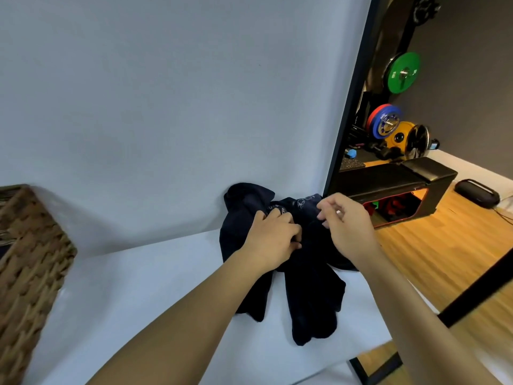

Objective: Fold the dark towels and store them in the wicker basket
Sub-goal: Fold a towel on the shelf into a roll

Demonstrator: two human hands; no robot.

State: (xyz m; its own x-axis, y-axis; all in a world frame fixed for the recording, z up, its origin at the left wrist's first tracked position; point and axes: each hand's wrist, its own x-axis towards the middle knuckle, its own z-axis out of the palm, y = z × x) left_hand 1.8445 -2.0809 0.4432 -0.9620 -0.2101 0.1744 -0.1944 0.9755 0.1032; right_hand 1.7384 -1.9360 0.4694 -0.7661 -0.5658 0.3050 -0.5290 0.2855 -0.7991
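White tabletop [155, 295] bears crumpled dark towels [313, 295], left grip [273, 236] clutching them, right grip [348, 220] loosely curled above.

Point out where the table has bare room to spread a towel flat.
Bare white table runs between the basket on the left and the towel pile. It is crowded at the right edge, where the left hand grips the pile and the right hand hovers beside it.

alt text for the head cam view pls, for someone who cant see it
Two bare hands work a crumpled heap of dark towels on a white table: the left hand grips the cloth, the right hand hovers over it. A wicker basket stands far left.
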